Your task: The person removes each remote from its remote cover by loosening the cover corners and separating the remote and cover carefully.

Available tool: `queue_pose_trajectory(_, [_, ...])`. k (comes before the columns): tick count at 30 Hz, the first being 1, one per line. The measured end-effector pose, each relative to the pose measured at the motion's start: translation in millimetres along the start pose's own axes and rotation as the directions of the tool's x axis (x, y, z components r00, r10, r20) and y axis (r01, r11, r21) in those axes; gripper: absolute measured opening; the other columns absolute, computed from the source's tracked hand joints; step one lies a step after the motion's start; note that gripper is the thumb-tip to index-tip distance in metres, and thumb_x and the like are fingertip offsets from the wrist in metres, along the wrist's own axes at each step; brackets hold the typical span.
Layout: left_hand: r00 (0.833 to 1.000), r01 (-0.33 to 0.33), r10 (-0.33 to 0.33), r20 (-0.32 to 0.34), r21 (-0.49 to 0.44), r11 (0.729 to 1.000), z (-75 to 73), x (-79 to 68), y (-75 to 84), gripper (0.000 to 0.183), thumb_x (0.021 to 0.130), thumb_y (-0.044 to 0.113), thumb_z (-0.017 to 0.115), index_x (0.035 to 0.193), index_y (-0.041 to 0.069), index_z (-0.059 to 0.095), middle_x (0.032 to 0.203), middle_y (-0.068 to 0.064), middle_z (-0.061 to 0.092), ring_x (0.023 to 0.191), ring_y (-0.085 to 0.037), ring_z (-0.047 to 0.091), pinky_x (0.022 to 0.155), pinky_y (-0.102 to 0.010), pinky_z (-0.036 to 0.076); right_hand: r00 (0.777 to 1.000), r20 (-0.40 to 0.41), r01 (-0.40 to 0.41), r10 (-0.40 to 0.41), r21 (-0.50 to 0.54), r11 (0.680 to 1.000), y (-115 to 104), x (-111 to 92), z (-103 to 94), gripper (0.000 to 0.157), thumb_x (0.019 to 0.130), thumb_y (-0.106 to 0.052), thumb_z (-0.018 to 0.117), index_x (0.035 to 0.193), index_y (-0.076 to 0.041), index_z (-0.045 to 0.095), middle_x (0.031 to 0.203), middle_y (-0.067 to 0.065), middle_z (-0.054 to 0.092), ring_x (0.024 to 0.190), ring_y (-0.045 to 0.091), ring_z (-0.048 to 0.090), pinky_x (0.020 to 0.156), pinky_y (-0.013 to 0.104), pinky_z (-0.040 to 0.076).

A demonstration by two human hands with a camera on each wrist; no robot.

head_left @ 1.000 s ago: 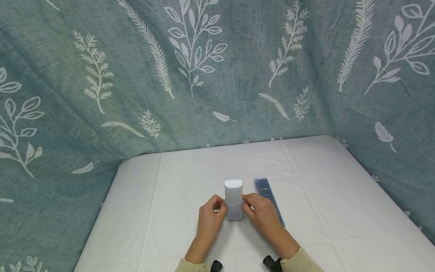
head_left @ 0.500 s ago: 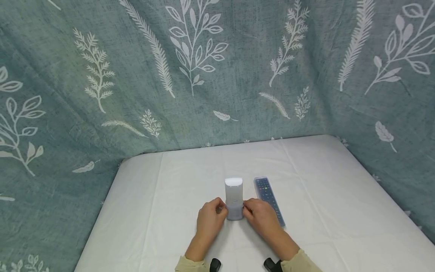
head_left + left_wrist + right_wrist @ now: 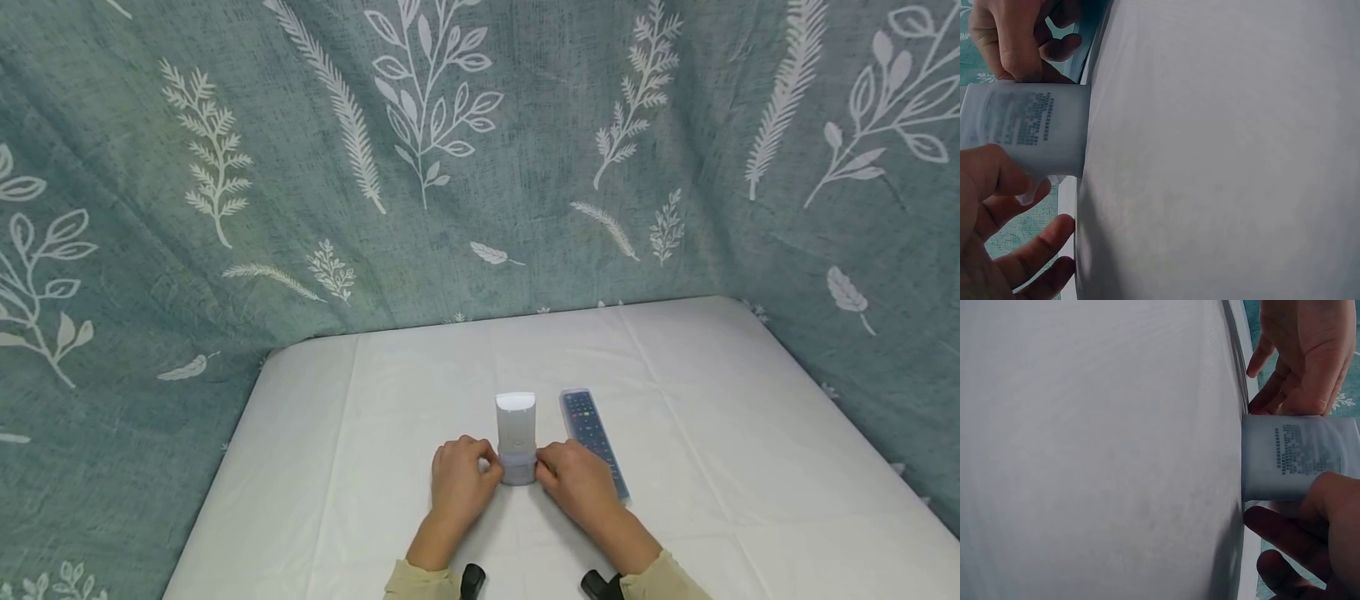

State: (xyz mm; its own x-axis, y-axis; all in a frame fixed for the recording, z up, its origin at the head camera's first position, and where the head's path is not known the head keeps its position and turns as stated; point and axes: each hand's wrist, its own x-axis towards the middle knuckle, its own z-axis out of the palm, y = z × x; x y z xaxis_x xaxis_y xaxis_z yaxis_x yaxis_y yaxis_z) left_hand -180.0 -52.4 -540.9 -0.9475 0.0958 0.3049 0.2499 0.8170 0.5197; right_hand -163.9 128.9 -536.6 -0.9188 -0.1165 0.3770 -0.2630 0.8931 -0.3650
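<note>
A white remote control (image 3: 516, 423) stands upright on the table, its back with a blurred printed label facing me. A translucent cover (image 3: 517, 472) sits around its lower part. My left hand (image 3: 463, 477) pinches the cover's left side between thumb and index finger; a thin clear flap (image 3: 1027, 195) of it shows by the thumb in the left wrist view. On the other side my right hand (image 3: 579, 482) pinches the cover's edge with thumb and bent index finger. The right index fingertip is partly hidden.
A dark blue remote (image 3: 592, 429) in a clear cover lies just beyond my right hand, partly behind it. White cloth covers the table (image 3: 405, 383). A green leaf-patterned curtain (image 3: 525, 167) hangs behind and at both sides.
Both hands have slid slightly down along the sides of the white remote. The cover's upper edge sits a little lower. The remote stays upright in place.
</note>
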Motion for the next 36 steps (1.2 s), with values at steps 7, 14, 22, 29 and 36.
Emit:
queue_pose_trajectory(7, [1.000,-0.010,0.009,0.026,0.026,1.000,-4.6,1.2,2.4,0.008,0.074,0.015,0.072,0.069,0.019,0.067,0.083,0.001,0.059,0.085,-0.019,0.053,0.087,-0.042,0.044,1.000,0.026,0.017,-0.016,-0.037,0.999,-1.0,4.4,0.9,0.007,0.081,-0.015,0.073,0.084,-0.017,0.079,0.082,-0.008,0.073,0.070,0.006,0.053,0.056,0.020,0.045])
queue_pose_trajectory(14, [1.000,-0.018,0.018,0.002,0.029,0.999,-3.9,-0.5,2.2,0.008,0.073,0.015,0.071,0.069,0.021,0.066,0.084,0.002,0.058,0.087,-0.020,0.053,0.085,-0.041,0.043,0.999,0.028,0.030,-0.029,-0.039,0.999,0.5,4.9,3.3,0.008,0.083,-0.016,0.073,0.087,-0.014,0.080,0.084,-0.006,0.071,0.075,0.011,0.059,0.063,0.026,0.052])
queue_pose_trajectory(22, [0.999,0.016,-0.018,0.049,0.045,0.999,-1.1,-5.3,1.8,0.004,0.080,0.016,0.069,0.082,0.016,0.073,0.094,-0.002,0.067,0.093,-0.023,0.060,0.086,-0.042,0.045,0.996,0.084,-0.008,0.012,-0.042,0.999,0.0,-1.5,1.2,0.011,0.085,-0.018,0.071,0.092,-0.017,0.079,0.083,-0.007,0.072,0.072,0.009,0.059,0.057,0.025,0.048])
queue_pose_trajectory(29, [0.997,-0.013,0.021,0.068,-0.118,0.993,2.1,-7.0,2.4,0.042,0.087,0.008,0.068,0.129,0.011,0.063,0.131,-0.011,0.064,0.123,-0.034,0.060,0.110,-0.068,0.032,0.998,0.060,0.016,-0.012,-0.066,0.998,0.7,-1.0,-0.7,0.010,0.085,-0.018,0.072,0.092,-0.018,0.079,0.085,-0.008,0.073,0.072,0.008,0.060,0.058,0.024,0.049])
queue_pose_trajectory(36, [0.985,0.026,0.030,0.172,-0.316,0.948,-5.5,-7.2,14.9,0.060,0.079,0.005,0.063,0.139,0.007,0.054,0.144,-0.012,0.057,0.137,-0.036,0.050,0.115,-0.076,0.008,0.995,0.097,0.001,0.006,-0.080,0.997,-3.3,0.3,-2.9,0.015,0.087,-0.022,0.072,0.099,-0.018,0.078,0.089,-0.007,0.074,0.073,0.006,0.059,0.058,0.023,0.049])
